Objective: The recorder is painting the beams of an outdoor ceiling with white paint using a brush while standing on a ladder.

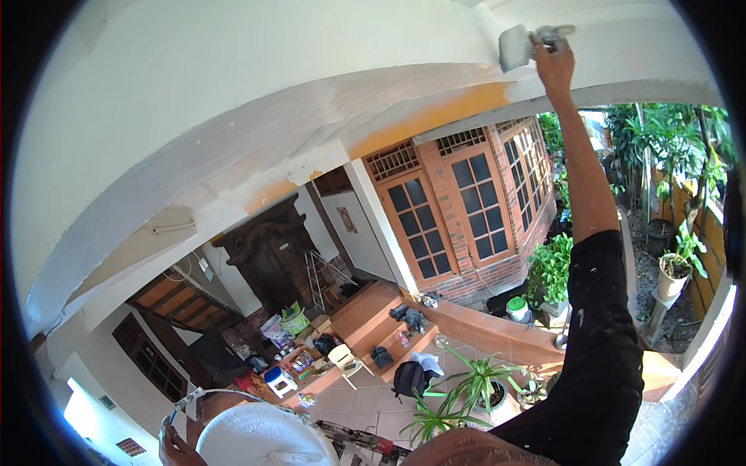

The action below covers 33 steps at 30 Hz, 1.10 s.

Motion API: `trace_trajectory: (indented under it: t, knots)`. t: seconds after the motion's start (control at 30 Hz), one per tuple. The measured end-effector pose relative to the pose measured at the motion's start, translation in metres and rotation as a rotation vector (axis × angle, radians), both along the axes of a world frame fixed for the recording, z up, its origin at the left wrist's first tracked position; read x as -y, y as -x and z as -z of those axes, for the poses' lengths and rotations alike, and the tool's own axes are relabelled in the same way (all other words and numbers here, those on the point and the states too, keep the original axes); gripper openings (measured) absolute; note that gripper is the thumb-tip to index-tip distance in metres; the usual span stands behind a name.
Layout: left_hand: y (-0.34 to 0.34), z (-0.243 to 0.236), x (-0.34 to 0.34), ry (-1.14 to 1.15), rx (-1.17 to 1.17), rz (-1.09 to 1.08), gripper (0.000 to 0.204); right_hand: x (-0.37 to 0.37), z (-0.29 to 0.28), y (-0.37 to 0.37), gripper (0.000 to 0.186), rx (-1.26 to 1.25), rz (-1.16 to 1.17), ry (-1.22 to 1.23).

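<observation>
High at the upper right, my right hand point(550, 56) is closed on the handle of a wide, paint-smeared brush point(514, 48). Its broad pale end lies against or very near the white upper wall point(435, 35); I cannot tell whether it touches. At the lower left edge, my left hand point(177, 449) is partly cut off by the frame, its fingers curled at the wire handle of a white bucket point(260, 436). White material shows in the bucket's round top. Below the upper wall runs a beam with a bare orange patch point(435, 116) among white and grey areas.
Far below are a tiled patio point(373, 404), a ladder part point(373, 441), potted plants point(489, 392), a backpack point(412, 379), a small chair point(346, 361) and a white stool point(278, 380). Steps point(361, 311) hold assorted items. Brick walls with windows point(483, 206) stand behind.
</observation>
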State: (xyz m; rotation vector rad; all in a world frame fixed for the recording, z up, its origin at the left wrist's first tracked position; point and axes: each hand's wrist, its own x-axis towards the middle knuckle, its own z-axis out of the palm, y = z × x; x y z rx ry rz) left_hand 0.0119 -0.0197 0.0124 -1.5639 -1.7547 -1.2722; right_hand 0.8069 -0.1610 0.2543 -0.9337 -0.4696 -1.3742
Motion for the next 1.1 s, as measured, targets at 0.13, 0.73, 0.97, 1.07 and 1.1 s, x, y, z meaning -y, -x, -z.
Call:
trace_trajectory:
  t: [0.13,0.73,0.97,1.07,1.1]
  knots:
    - [-0.002,0.002,-0.008,0.026,0.058,-0.034,0.034,-0.013,-0.023,0.079,0.034,0.174,-0.020,0.124]
    - [0.002,0.003,-0.006,-0.018,0.014,-0.001,0.028,0.002,-0.086,0.239,0.018,0.546,-0.574,0.055]
    - [0.003,0.006,-0.001,-0.074,-0.015,0.021,0.029,-0.033,-0.064,0.137,0.015,0.420,-1.224,-0.022]
    - [0.004,0.008,-0.008,-0.015,0.035,-0.022,0.031,-0.021,-0.053,0.071,0.016,0.235,-1.058,-0.126]
    - [0.003,0.006,-0.007,-0.014,0.036,-0.024,0.031,-0.015,-0.049,0.053,0.016,0.198,-0.957,-0.170]
